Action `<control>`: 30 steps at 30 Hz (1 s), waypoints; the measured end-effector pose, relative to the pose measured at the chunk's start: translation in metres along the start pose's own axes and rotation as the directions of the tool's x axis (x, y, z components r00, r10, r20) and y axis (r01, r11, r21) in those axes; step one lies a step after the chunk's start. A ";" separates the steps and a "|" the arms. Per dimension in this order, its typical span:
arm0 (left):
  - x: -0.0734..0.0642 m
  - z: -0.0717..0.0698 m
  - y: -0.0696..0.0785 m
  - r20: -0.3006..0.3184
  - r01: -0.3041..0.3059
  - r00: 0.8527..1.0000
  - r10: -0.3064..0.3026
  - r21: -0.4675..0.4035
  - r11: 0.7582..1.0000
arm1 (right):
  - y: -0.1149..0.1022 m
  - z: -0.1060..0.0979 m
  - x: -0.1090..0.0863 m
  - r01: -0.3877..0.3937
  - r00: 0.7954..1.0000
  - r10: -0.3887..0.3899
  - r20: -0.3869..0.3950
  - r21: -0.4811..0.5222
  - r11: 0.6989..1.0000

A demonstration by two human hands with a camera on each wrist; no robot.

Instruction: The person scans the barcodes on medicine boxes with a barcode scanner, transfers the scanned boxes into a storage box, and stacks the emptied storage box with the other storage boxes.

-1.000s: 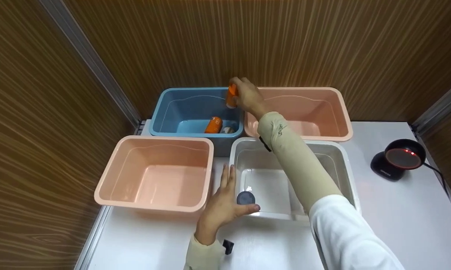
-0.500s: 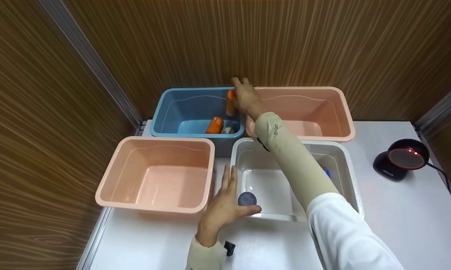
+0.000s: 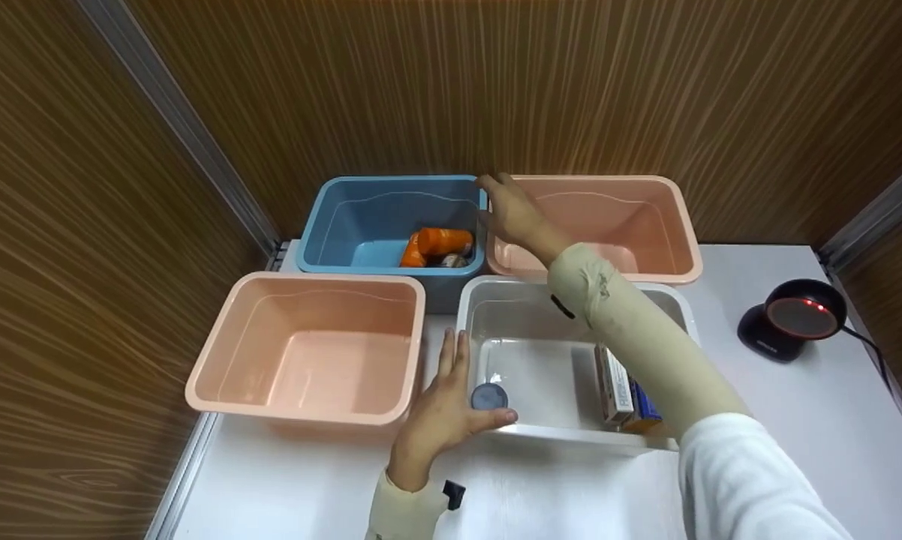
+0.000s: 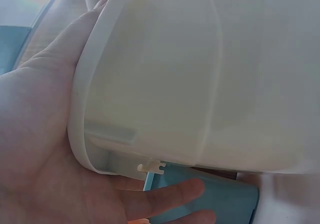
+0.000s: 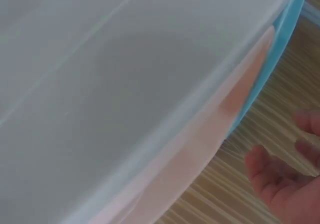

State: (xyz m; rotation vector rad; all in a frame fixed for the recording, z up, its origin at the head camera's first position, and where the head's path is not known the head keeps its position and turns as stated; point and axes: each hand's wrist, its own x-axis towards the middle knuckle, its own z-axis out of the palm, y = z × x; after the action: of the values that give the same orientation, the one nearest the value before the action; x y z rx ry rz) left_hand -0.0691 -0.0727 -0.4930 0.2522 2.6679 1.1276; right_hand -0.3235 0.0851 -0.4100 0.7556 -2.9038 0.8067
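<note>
My right hand (image 3: 522, 217) hangs above the adjoining rims of the blue bin (image 3: 317, 225) and the back pink bin (image 3: 684, 225). It holds nothing, and its fingers are loosely bent in the right wrist view. Inside the blue bin, an orange cylindrical container (image 3: 443, 241) lies on its side across another orange container (image 3: 412, 253). A small can-like item (image 3: 453, 261) is partly hidden beside them. My left hand (image 3: 436, 416) rests against the near left corner of the white bin (image 4: 80, 108), fingers straight and thumb along its front rim.
A dark, round-topped item (image 3: 488, 396) stands in the white bin's near left corner. Boxes (image 3: 614, 386) stand along its right side, partly behind my right forearm. Another pink bin (image 3: 196, 390) sits at front left. A black corded device (image 3: 785, 322) stands at right.
My right hand has let go of the orange container, which dropped onto the other one in the blue bin. The hand has drawn slightly right, uncovering the boxes. My left hand stays put.
</note>
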 end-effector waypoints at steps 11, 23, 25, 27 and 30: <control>0.005 -0.005 -0.006 0.036 -0.018 0.999 0.018 -0.003 1.000 | -0.026 -0.003 -0.070 0.372 0.900 -0.357 0.251 -0.013 0.928; 0.006 -0.014 -0.013 0.076 -0.072 0.994 0.072 -0.011 0.997 | -0.025 0.059 -0.144 0.375 0.653 -0.261 0.711 -0.004 0.927; 0.007 -0.013 -0.013 0.075 -0.082 0.994 0.082 -0.014 0.997 | -0.024 0.070 -0.149 0.396 0.636 -0.276 0.721 0.003 0.918; 0.007 -0.012 -0.013 0.076 -0.084 0.993 0.085 -0.015 0.996 | -0.024 0.079 -0.154 0.440 0.621 -0.313 0.718 0.010 0.898; 0.007 -0.011 -0.010 0.074 -0.088 0.993 0.089 -0.013 0.996 | -0.022 0.088 -0.160 0.517 0.620 -0.391 0.680 0.021 0.856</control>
State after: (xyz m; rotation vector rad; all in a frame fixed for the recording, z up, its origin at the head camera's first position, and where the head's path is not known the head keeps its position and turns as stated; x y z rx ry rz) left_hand -0.0800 -0.0856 -0.4940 0.4062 2.6087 1.1327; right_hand -0.1643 0.0964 -0.5007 2.0166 -2.9776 0.2183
